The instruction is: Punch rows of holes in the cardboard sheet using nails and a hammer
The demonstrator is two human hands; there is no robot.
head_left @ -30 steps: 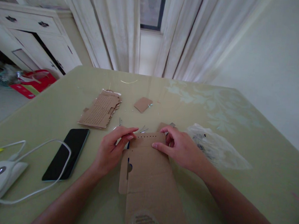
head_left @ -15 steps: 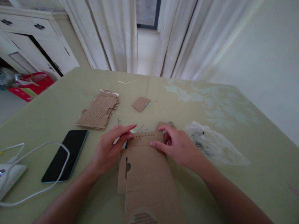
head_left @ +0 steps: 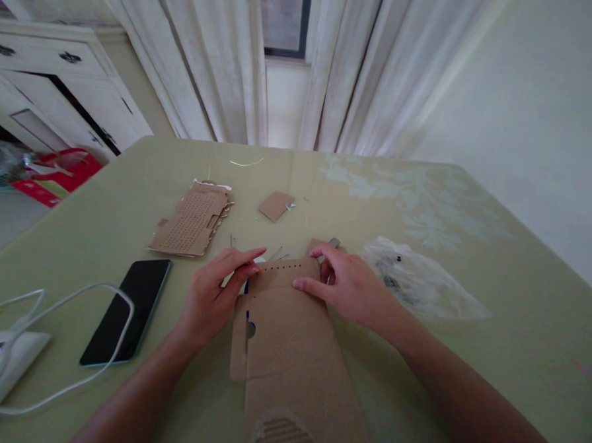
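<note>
A long piece of brown cardboard (head_left: 289, 353) lies in front of me, its lower end torn to bare corrugation. A row of small dark holes runs along its far edge. At the far left corner, my left hand (head_left: 220, 287) pinches the cardboard, index finger stretched out above. My right hand (head_left: 347, 284) grips the far right corner, thumb on top and fingers curled behind the edge. A slotted flap (head_left: 238, 351) sticks out on the left side, with a bit of blue showing. Thin metal pins (head_left: 276, 253) lie just beyond the far edge, partly hidden.
Left of centre lies a perforated cardboard piece (head_left: 191, 219); a small cardboard square (head_left: 276, 206) sits farther back. A black phone (head_left: 127, 312), a white cable (head_left: 131, 312) and a power strip (head_left: 26, 353) are at left. A clear plastic bag (head_left: 422, 281) lies right of my right hand.
The whole view has shifted slightly. Both hands keep the same grip on the cardboard, which has hardly moved.
</note>
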